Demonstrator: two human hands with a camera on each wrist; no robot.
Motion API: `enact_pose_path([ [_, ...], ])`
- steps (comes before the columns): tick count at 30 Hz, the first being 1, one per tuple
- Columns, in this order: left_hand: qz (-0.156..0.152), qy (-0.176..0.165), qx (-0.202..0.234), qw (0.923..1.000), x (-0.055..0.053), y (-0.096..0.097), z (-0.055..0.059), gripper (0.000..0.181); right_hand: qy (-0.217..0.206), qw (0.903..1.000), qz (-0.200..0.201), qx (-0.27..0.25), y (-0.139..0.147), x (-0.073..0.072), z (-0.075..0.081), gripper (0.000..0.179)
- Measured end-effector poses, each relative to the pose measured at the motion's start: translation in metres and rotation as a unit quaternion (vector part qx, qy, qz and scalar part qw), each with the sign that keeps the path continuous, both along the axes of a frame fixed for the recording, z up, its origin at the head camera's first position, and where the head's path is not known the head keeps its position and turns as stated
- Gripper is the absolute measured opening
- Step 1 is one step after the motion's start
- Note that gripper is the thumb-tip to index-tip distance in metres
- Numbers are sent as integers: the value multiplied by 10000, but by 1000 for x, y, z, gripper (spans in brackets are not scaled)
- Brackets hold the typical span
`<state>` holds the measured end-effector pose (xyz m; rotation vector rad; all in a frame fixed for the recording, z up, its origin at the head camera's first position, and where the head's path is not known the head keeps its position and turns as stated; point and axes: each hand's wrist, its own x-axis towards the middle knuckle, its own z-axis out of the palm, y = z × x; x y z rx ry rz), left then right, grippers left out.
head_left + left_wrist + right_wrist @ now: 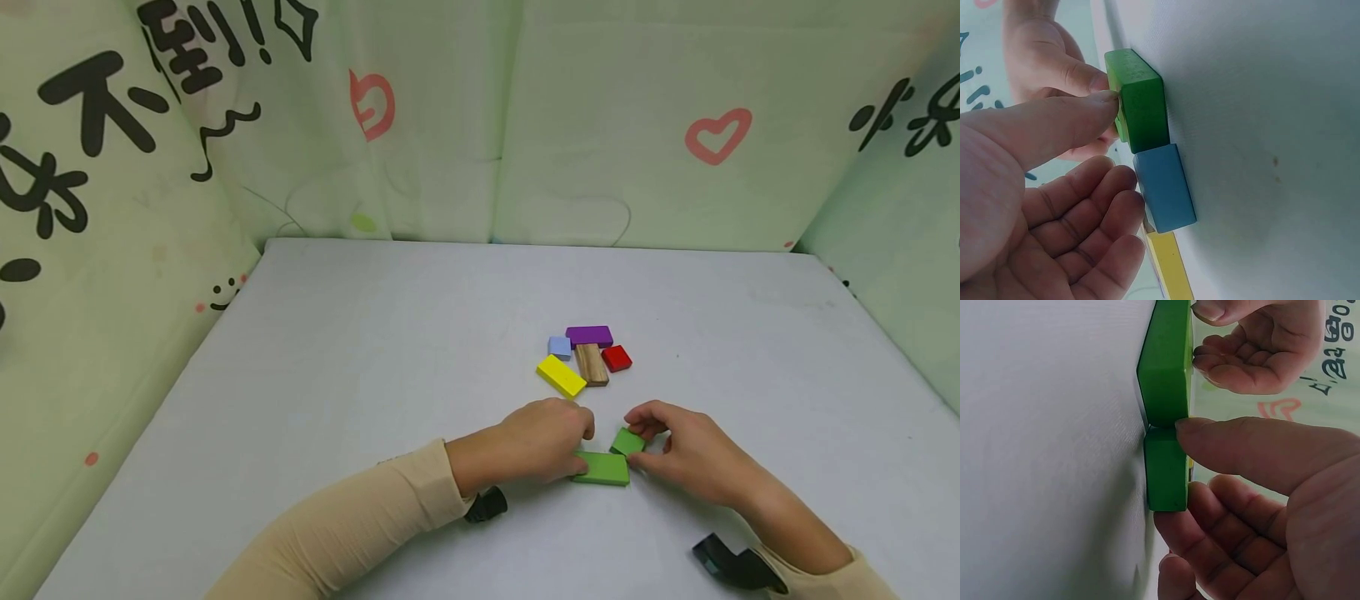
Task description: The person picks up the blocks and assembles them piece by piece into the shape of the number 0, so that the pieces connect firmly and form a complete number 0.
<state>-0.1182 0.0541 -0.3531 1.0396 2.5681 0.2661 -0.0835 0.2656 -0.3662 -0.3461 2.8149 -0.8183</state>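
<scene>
In the head view my left hand point(542, 442) rests its thumb on the left end of a long green block point(606, 469). A blue block point(1166, 187), end to end with the green one in the left wrist view, is hidden under this hand from above. The thumb of the left hand point(1054, 187) lies straight, and its loosely bent fingers are right beside the blue block. My right hand point(693, 450) pinches a small green block point(627, 442) between thumb and fingers. This small green block point(1167, 469) meets the long block's right end.
Behind the hands lies a group of blocks: purple point(589, 336), light blue point(559, 348), wood-grained point(592, 365), red point(617, 358) and yellow point(561, 377). The white table point(360, 333) is bounded by printed green cloth point(600, 108) at the back and sides.
</scene>
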Motion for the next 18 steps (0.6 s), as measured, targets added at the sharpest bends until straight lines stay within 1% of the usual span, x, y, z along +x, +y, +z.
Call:
enact_pose_path([
  [7, 39, -31, 5, 10000, 1, 0, 2, 35, 67, 10000, 37, -9, 0, 0, 1, 41],
  [18, 5, 117, -14, 9999, 1, 0, 1, 34, 11, 10000, 40, -5, -1, 0, 1, 42],
])
